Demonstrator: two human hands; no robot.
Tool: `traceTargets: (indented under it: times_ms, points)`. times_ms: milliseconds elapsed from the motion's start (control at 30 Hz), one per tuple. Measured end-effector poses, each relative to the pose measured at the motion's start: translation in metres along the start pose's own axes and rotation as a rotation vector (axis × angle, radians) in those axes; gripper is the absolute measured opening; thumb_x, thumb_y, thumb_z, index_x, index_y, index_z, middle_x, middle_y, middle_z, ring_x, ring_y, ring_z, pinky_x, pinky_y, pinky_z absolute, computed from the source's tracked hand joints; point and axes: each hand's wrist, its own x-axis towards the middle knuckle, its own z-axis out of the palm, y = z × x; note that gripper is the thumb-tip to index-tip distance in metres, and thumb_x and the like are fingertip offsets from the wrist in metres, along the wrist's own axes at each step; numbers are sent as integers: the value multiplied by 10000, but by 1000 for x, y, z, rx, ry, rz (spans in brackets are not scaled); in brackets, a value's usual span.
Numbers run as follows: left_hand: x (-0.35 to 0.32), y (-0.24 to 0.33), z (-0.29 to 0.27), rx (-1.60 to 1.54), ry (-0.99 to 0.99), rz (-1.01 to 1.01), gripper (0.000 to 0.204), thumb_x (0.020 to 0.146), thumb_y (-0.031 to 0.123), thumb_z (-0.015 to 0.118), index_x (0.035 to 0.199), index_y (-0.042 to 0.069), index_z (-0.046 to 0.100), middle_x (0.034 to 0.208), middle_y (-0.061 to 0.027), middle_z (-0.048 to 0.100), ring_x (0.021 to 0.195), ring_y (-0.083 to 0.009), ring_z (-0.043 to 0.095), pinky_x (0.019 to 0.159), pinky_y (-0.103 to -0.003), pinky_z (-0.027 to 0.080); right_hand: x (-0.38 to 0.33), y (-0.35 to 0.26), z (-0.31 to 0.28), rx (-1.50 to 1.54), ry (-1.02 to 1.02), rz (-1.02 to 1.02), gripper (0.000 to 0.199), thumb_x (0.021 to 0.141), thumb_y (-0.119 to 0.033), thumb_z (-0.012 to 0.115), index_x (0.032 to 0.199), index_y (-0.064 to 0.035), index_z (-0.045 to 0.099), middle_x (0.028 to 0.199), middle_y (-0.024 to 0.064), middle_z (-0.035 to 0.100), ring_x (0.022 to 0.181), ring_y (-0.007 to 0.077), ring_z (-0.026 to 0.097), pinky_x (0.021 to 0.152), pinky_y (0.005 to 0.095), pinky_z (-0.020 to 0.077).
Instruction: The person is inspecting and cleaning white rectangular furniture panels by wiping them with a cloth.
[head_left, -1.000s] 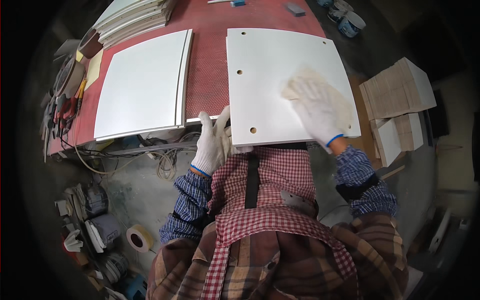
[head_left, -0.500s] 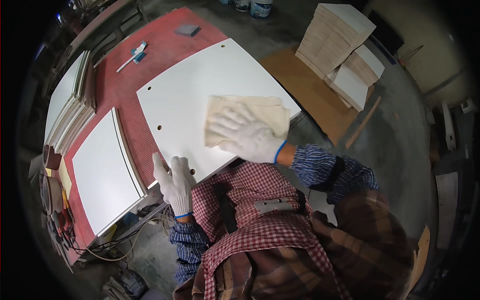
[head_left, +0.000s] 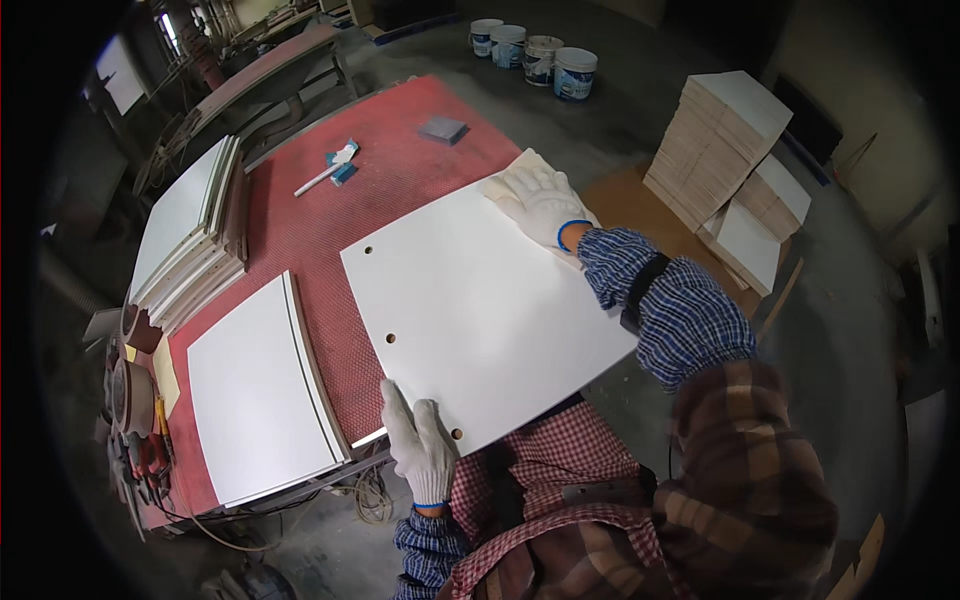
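A white panel (head_left: 490,320) with several round holes near its edges lies on the red table. At its near left corner, my left hand (head_left: 422,455), in a white knit glove, grips the edge; some of its fingers are hidden below. My right hand (head_left: 540,205), gloved too, rests flat with outstretched fingers on a beige cloth (head_left: 530,158) at the panel's far right edge. Most of the cloth is covered by that hand. Left of this panel lies another white panel (head_left: 255,390), close to the table's near edge.
On the red table (head_left: 420,110) are a stack of panels (head_left: 185,215), a grey block (head_left: 443,130) and a white-handled tool (head_left: 318,180). Tape rolls (head_left: 133,395) sit at the left edge. Panel stacks (head_left: 725,140) stand on the floor at right; buckets (head_left: 574,75) stand beyond.
My right hand has slid the cloth from the panel's middle to its far edge. My left hand stays at the near left corner. The view has shifted, showing more of the far floor.
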Motion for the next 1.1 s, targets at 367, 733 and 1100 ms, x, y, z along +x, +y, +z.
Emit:
traceTargets:
  times_ms: [367, 733, 1100]
  points:
    - [-5, -8, 11, -225, 88, -141, 476, 1119, 263, 427, 1385, -131, 437, 1426, -328, 518, 1260, -408, 596, 1112, -442, 453, -30, -232, 3, 215, -75, -630, 613, 1056, -494, 390, 1535, -118, 457, 1580, 107, 451, 1497, 315, 349, 1242, 579, 142]
    - [-10, -41, 8, 419, 190, 262, 490, 1097, 219, 451, 1471, -98, 438, 1481, -272, 516, 1346, -399, 530, 1119, -417, 447, -179, -107, -21, 155, -50, -322, 581, 1061, -484, 359, 1532, -155, 453, 1607, 105, 423, 1515, 334, 324, 1258, 574, 144]
    - [-30, -12, -15, -46, -55, -121, 533, 1092, 286, 442, 1444, -112, 489, 1318, -244, 647, 1129, -279, 641, 1005, -331, 475, -265, 0, -75, 210, -2, 287, 602, 1062, -393, 407, 1584, -95, 371, 1636, 170, 347, 1507, 393, 322, 1200, 485, 331]
